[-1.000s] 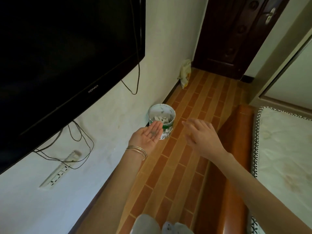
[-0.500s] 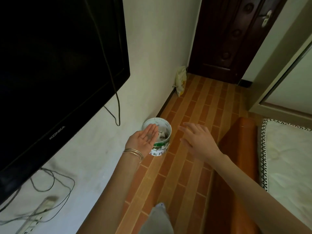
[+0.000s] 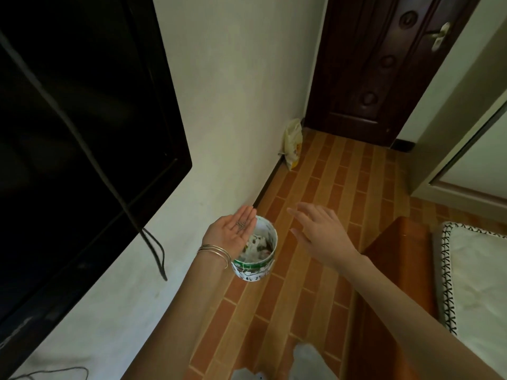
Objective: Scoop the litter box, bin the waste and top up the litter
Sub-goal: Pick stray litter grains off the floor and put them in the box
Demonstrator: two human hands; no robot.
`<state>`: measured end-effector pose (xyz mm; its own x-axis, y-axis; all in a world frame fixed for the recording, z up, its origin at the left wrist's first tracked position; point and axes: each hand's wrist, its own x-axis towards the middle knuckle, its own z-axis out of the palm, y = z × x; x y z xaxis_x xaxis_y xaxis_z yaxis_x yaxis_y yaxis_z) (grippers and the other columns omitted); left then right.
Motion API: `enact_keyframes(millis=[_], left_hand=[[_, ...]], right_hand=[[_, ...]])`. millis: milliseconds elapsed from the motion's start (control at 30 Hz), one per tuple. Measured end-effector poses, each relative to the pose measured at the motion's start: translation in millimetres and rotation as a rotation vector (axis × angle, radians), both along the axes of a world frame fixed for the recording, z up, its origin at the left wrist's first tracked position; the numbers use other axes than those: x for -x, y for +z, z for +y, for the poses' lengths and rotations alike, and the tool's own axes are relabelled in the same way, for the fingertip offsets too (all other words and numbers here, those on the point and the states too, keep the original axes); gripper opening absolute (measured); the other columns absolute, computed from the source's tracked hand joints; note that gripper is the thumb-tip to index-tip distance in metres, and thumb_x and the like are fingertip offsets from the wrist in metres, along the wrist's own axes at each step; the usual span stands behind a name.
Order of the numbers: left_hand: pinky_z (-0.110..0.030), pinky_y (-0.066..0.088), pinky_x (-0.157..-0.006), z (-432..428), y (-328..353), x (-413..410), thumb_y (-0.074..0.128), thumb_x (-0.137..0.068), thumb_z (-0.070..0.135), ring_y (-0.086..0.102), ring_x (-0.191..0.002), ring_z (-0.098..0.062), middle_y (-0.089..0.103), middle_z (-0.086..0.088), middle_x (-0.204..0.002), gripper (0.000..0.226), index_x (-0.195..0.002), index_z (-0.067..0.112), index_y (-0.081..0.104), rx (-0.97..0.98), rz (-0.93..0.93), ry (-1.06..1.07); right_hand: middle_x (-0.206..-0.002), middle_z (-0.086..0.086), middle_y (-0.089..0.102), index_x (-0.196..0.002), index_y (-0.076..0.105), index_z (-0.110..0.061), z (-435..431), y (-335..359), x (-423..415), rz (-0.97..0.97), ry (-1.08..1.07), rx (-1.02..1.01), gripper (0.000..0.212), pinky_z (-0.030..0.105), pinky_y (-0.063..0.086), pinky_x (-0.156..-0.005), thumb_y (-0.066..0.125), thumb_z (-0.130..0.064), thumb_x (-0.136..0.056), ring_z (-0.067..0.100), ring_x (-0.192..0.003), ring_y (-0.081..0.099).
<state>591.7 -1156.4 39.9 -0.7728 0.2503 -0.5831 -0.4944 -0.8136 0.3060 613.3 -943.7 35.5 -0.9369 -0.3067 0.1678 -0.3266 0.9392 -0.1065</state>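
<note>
A floor [image 3: 315,187] of orange-brown brick-pattern tiles is running along a pale wall [image 3: 233,91] toward a dark wooden door [image 3: 384,64] that is standing closed at the far end. A black television [image 3: 68,133] is hanging on the wall, with a cable [image 3: 156,250] dangling below its corner. A yellowish bag [image 3: 293,144] is leaning against the wall just beside the door. On the right, a white mattress [image 3: 480,270] with dark stitched edging is lying in a wooden bed frame [image 3: 397,256].

A small round white-and-green bin [image 3: 258,270] is standing on the floor close against the wall, and crumpled pale waste is lying inside it. The left hand [image 3: 233,231], with thin bangles [image 3: 216,252] at the wrist, is hovering flat and palm up over the bin's near-wall rim, carrying a small cluster of dark bits [image 3: 241,225] on its straight fingers. The right hand [image 3: 321,231] is hovering palm down beside the bin, its fingers spread and holding nothing.
</note>
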Motion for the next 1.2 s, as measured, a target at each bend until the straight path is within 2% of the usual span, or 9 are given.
enact_keyframes(millis=[333,500,633,733,900,1000,1200], left_hand=[[-0.041,0.040,-0.097,44,-8,103,0.031,-0.096,0.005,0.055,-0.103,-0.033,0.063,-0.023,-0.104,0.032,-0.103,-0.010,0.058,-0.035,-0.039,0.159],[-0.041,0.040,-0.096,73,0,148,0.028,-0.097,0.006,0.052,-0.114,-0.032,0.063,-0.023,-0.104,0.034,-0.103,-0.010,0.057,-0.068,-0.041,0.237],[-0.042,0.039,-0.099,82,0,168,0.028,-0.097,0.006,0.051,-0.115,-0.032,0.060,-0.022,-0.113,0.034,-0.104,-0.010,0.057,-0.085,-0.028,0.316],[-0.043,0.042,-0.096,84,0,177,0.031,-0.096,0.004,0.056,-0.105,-0.034,0.062,-0.021,-0.113,0.032,-0.104,-0.011,0.058,-0.081,-0.024,0.362],[-0.043,0.042,-0.097,83,-6,186,0.031,-0.096,0.005,0.055,-0.107,-0.033,0.064,-0.023,-0.104,0.032,-0.102,-0.011,0.059,-0.045,-0.051,0.388],[-0.043,0.041,-0.098,80,-12,190,0.030,-0.097,0.006,0.054,-0.109,-0.033,0.064,-0.022,-0.105,0.033,-0.104,-0.011,0.058,-0.043,-0.079,0.388],[-0.043,0.041,-0.097,71,-20,204,0.031,-0.096,0.005,0.056,-0.105,-0.034,0.065,-0.023,-0.103,0.032,-0.103,-0.011,0.059,-0.024,-0.091,0.375]], right_hand=[[-0.134,0.007,0.050,-0.132,0.049,-0.017,49,-11,132,-0.022,0.148,-0.003,0.044,0.043,0.033,-0.102,0.052,-0.031,-0.091,0.026,-0.122,0.047],[-0.136,0.006,0.047,-0.133,0.047,-0.018,80,-5,198,-0.013,0.240,-0.041,0.043,0.042,0.030,-0.104,0.046,-0.033,-0.093,0.024,-0.125,0.044],[-0.128,0.007,0.054,-0.128,0.051,-0.018,91,-8,236,0.013,0.322,-0.048,0.041,0.041,0.038,-0.098,0.042,-0.036,-0.092,0.024,-0.116,0.052],[-0.123,0.008,0.057,-0.124,0.055,-0.016,93,-12,256,0.013,0.369,-0.040,0.040,0.041,0.041,-0.093,0.045,-0.034,-0.089,0.025,-0.110,0.056],[-0.121,0.009,0.058,-0.123,0.056,-0.015,89,-21,272,0.031,0.425,-0.023,0.039,0.041,0.043,-0.092,0.047,-0.033,-0.089,0.025,-0.108,0.057],[-0.123,0.009,0.057,-0.123,0.056,-0.015,83,-29,281,0.017,0.437,-0.013,0.039,0.042,0.041,-0.094,0.056,-0.030,-0.088,0.026,-0.111,0.055],[-0.124,0.010,0.057,-0.123,0.055,-0.014,70,-36,292,-0.004,0.444,0.008,0.040,0.045,0.043,-0.093,0.058,-0.030,-0.087,0.028,-0.112,0.055]])
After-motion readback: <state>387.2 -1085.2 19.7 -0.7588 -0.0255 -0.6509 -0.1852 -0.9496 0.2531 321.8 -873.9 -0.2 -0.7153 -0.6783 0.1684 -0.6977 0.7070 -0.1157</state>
